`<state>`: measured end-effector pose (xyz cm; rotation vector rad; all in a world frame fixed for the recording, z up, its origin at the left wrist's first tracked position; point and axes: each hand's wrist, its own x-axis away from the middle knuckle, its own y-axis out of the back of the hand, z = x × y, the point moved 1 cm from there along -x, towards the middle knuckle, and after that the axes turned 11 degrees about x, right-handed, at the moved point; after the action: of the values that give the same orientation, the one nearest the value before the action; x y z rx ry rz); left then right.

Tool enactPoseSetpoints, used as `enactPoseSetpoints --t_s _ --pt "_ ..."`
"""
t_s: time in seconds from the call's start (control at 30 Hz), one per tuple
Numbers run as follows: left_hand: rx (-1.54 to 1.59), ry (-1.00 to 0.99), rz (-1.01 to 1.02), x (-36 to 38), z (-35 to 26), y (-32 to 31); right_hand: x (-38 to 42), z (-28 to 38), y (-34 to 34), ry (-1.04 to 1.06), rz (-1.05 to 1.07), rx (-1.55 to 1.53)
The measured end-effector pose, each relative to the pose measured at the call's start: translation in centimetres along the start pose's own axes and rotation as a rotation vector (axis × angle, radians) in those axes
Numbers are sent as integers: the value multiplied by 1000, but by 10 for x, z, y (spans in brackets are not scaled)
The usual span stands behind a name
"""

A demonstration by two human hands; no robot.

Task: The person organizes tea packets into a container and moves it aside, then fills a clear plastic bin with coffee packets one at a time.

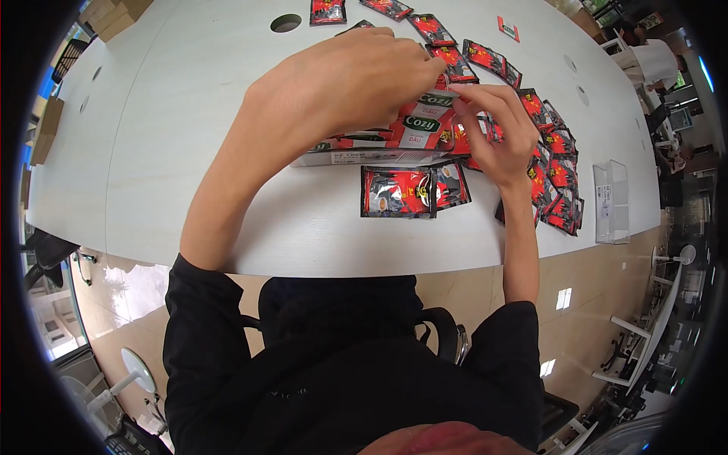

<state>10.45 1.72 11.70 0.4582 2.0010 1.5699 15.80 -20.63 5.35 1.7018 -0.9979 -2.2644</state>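
Observation:
A clear box (356, 157) with a printed label stands on the white table, holding red and green Cozy packets (419, 123). My left hand (341, 76) reaches over the box from the left, its fingers curled down at the packets; what its fingertips hold is hidden. At the box's right end, my right hand (500, 125) pinches the upper corner of a Cozy packet between thumb and fingers. Black and red sachets (398, 192) lie just in front of the box, overlapping. More such sachets (561, 171) are spread to the right and behind.
An empty clear container (611, 203) lies near the table's right edge. A single red packet (508, 29) is at the back right. Cardboard boxes (114, 15) stand at the back left, by a round hole (287, 23) in the white table (174, 152). A person (654, 62) is far right.

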Motion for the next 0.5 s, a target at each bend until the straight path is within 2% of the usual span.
enactPoseSetpoints --t_s 0.13,0.23,0.33,0.43,0.5 --pt "-59 -64 -21 -4 6 -14 -4 0 1 25 -34 15" --pt "-21 -6 44 -6 4 -13 -3 -1 3 7 -49 47" --pt "-8 -2 -7 -4 6 -16 -3 -5 4 18 -70 89" --pt "-4 16 10 -3 3 -13 -4 -16 7 -86 -47 158" --pt "6 22 21 -4 2 -10 -8 -40 5 -282 -6 153"
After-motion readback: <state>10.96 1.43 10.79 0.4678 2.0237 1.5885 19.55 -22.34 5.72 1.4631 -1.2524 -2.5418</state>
